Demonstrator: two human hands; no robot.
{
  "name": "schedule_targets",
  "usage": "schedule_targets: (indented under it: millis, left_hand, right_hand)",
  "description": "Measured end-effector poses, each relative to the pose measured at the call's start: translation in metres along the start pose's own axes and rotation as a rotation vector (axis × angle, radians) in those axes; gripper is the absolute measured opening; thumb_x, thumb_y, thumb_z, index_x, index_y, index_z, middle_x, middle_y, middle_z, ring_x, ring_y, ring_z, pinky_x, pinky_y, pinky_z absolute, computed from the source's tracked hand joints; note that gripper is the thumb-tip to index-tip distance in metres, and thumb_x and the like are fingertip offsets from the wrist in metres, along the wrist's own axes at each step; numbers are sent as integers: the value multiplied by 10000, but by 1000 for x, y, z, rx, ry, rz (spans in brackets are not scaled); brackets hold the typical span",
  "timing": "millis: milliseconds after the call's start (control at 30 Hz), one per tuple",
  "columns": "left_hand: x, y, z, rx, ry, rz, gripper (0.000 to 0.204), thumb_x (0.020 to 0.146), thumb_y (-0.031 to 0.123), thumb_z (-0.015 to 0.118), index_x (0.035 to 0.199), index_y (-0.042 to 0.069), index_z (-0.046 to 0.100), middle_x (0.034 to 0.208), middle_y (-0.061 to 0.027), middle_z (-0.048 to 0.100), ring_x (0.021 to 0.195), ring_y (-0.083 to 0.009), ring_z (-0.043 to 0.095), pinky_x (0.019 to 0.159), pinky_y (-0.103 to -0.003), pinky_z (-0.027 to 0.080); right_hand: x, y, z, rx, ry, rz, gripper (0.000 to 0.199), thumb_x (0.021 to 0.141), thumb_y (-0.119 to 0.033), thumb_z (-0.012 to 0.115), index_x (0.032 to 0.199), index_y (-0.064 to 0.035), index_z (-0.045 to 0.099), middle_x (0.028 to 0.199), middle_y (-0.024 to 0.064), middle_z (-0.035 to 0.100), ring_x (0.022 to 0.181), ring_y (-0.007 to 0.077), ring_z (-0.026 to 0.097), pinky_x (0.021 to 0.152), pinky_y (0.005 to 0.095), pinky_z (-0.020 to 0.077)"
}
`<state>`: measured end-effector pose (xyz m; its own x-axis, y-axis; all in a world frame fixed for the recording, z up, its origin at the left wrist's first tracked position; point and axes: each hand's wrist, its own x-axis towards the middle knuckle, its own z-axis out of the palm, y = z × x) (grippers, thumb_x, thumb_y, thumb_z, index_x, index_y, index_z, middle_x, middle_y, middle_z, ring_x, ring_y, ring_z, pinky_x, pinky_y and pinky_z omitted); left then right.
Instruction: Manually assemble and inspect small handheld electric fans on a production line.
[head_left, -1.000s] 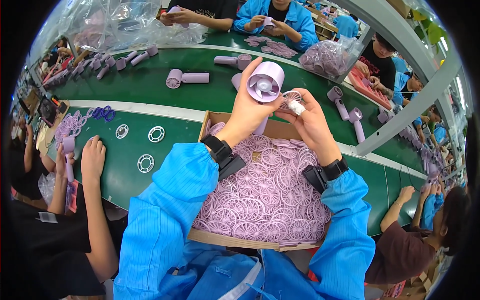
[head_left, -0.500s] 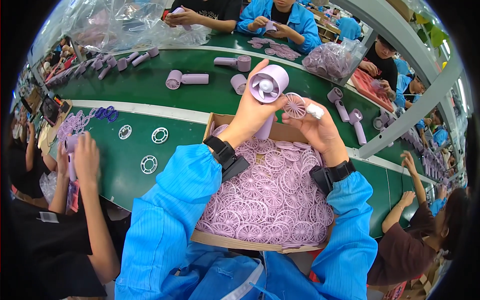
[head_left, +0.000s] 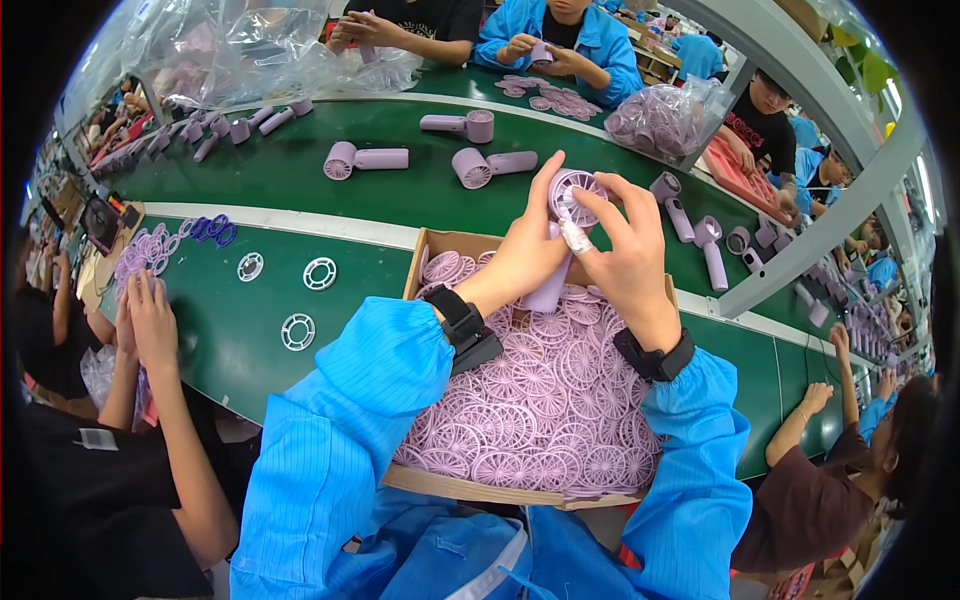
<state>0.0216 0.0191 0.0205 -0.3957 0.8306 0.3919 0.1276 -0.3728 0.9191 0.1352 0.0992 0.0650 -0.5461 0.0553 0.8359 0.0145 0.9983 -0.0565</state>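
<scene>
A pale-purple plastic handheld fan (head_left: 545, 291), round-headed, spoked-faced, tilts across the far edge of a brown cardboard box (head_left: 470, 486). The left hand (head_left: 522, 252) closes around it; the right hand (head_left: 632, 252), half-curled, puts fingertips to its face, any pinch unclear. Thin lilac spoked discs (head_left: 545, 390) fill the box; smooth green tabletop (head_left: 235, 335) extends leftward.

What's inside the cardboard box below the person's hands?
Lilac spoked discs fill the cardboard box, heaped over one another. The right hand and the lilac fan block part of the view, and whatever lies beneath the top layers is covered.
</scene>
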Motion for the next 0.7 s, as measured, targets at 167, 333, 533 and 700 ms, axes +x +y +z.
schedule_targets:
  millis: [167, 333, 533, 700]
  left_hand:
    - [1, -5, 0, 128, 61, 149, 789, 849, 12, 532, 1465, 205, 79, 1165, -204, 570, 1017, -328, 616, 810, -372, 515]
    - [-5, 4, 3, 159, 55, 42, 761, 847, 2, 522, 1448, 205, 102, 1159, -207, 571, 973, -334, 631, 768, -382, 530]
    - [-6, 0, 5, 173, 63, 81, 728, 845, -12, 512, 1419, 206, 121, 1103, -199, 579, 861, -300, 657, 679, -375, 551]
    - [-7, 8, 5, -201, -30, -114, 735, 849, -7, 525, 1417, 231, 125, 990, -140, 575, 712, -205, 638, 585, -350, 551]
  right_hand:
    - [1, -2, 0, -13, 12, -23, 395, 629, -51, 752, 1015, -61, 665, 1113, 122, 582, 957, 293, 557, 812, 374, 477]
    - [0, 0, -2, -19, -5, -5, 397, 625, -48, 752, 1012, -67, 669, 1108, 122, 586, 965, 295, 556, 811, 373, 478]
    - [-2, -2, -2, -10, -33, 7, 386, 630, -50, 745, 1009, -74, 673, 1123, 122, 587, 979, 296, 555, 814, 374, 479]
    - [0, 18, 4, -11, -27, -95, 386, 666, -58, 718, 1048, -83, 672, 1154, 120, 581, 995, 285, 552, 837, 361, 469]
